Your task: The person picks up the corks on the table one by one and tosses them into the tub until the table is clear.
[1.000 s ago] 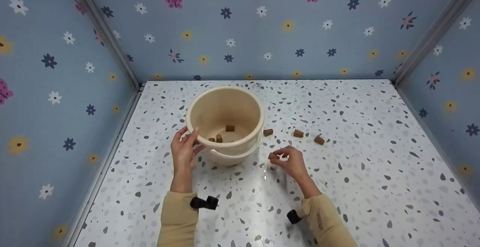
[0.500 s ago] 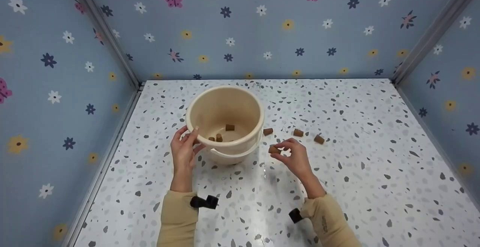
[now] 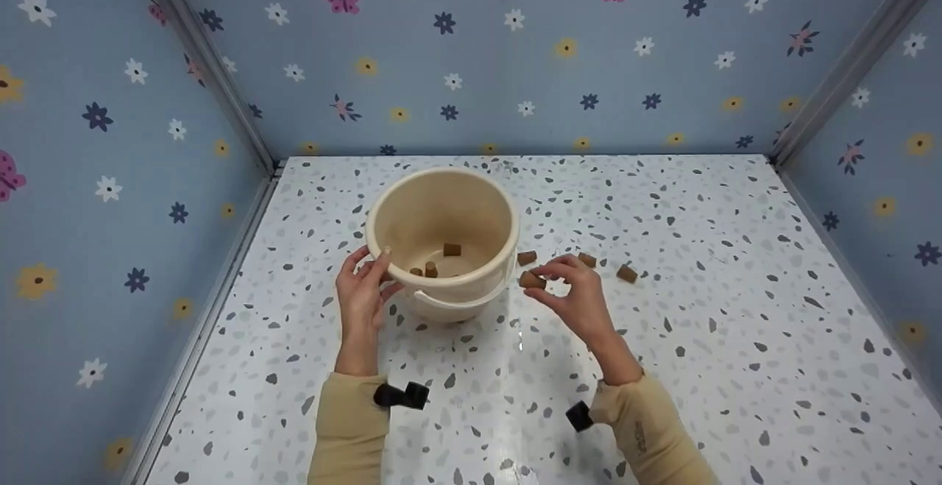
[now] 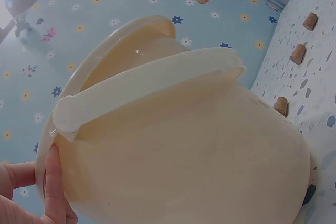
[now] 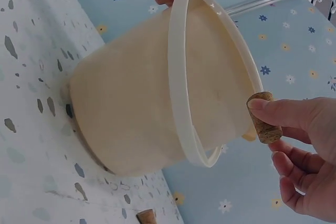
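Observation:
A cream plastic bucket (image 3: pixel 441 301) with a pale handle (image 4: pixel 157 80) stands on the speckled table. My left hand (image 3: pixel 360 290) grips its rim at the near left, thumb on the rim and fingers outside. Between thumb and fingers, my right hand (image 3: pixel 581 297) pinches a cork stopper (image 5: pixel 265 118), held just right of the bucket and above the table. Inside, a cork (image 3: pixel 452 249) lies on the bottom, with two more corks (image 3: pixel 430 270) near the front wall. A sliver of another brown thing shows there, mostly hidden by the rim.
Right of the bucket, three loose corks lie on the table: one close to its wall (image 3: pixel 527 257), one partly behind my right hand (image 3: pixel 587 259), and one farther right (image 3: pixel 627 274). Blue flowered panels (image 3: pixel 515 58) enclose the table (image 3: pixel 736 323) at the back and both sides.
My right hand has risen with the pinched cork, moving away from me and a little toward the bucket. The left hand and bucket have stayed put.

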